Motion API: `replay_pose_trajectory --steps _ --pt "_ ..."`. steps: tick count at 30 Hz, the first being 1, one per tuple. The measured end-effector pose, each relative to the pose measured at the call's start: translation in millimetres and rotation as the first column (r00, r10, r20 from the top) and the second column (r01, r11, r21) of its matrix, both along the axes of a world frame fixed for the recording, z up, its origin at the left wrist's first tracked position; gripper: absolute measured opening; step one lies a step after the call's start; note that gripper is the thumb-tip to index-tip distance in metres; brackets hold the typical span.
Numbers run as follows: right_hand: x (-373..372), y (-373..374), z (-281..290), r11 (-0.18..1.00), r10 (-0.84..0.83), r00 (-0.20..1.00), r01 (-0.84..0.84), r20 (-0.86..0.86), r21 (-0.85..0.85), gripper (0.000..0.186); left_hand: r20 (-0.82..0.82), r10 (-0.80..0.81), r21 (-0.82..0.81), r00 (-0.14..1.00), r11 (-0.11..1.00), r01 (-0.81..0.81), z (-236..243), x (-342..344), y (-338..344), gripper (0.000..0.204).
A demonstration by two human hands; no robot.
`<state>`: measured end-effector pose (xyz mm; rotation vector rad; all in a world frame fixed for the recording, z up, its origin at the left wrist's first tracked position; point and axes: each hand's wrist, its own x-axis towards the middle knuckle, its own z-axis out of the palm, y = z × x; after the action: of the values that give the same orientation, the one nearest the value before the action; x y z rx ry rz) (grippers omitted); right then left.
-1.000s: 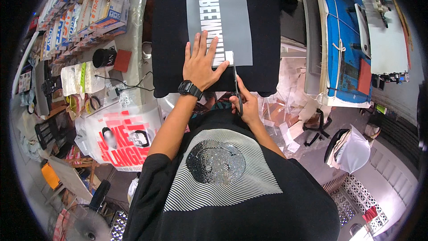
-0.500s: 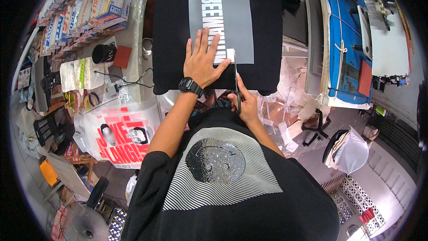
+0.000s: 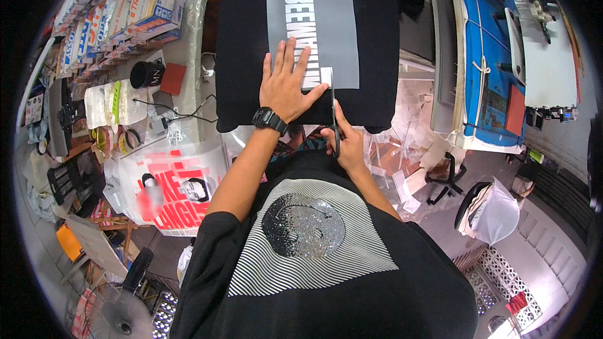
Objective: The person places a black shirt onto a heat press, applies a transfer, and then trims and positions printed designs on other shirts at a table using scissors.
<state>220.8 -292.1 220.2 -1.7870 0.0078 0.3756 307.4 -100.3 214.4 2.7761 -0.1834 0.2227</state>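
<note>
My left hand (image 3: 286,88) lies flat with its fingers spread over the lower left part of a grey film sheet (image 3: 342,19) that carries white lettering (image 3: 304,12). The sheet rests on black fabric (image 3: 242,31) draped over a flat board. In my right hand (image 3: 350,147) is a pair of black-handled scissors (image 3: 337,141), gripped by the handles. Their blades point away from me and meet the sheet's near edge, just right of my left thumb. A small white patch (image 3: 326,76) of the film shows beside the blades. Whether they are cutting through is too small to tell.
Stacked boxes (image 3: 154,9) and a black mug (image 3: 146,75) stand at left, near a thin cable (image 3: 182,117). Below them hangs a red and white printed sheet (image 3: 169,188). A blue-topped machine (image 3: 480,37) is at right. Paper scraps (image 3: 405,188) litter the floor beyond my right arm.
Almost nothing moves. Both hands and the scissors shift very slightly to the right, and the board with the film shifts a touch in the picture.
</note>
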Motion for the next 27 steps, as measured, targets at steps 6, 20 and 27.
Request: replay_pose_trajectory --steps 6,20,27 --pt "14 3 11 0.998 0.014 1.0 -0.015 -0.016 -0.061 0.08 -0.006 0.003 -0.012 1.0 1.0 -0.003 1 1 0 0.087" --pt "44 13 21 0.999 -0.034 0.997 0.032 -0.073 -0.035 0.072 0.025 0.001 -0.049 1.0 0.999 0.001 7 1 0 0.083" --pt "73 19 26 1.0 -0.013 1.0 0.012 -0.024 -0.028 0.072 -0.002 -0.001 -0.06 1.0 0.998 0.001 8 1 -1 0.083"
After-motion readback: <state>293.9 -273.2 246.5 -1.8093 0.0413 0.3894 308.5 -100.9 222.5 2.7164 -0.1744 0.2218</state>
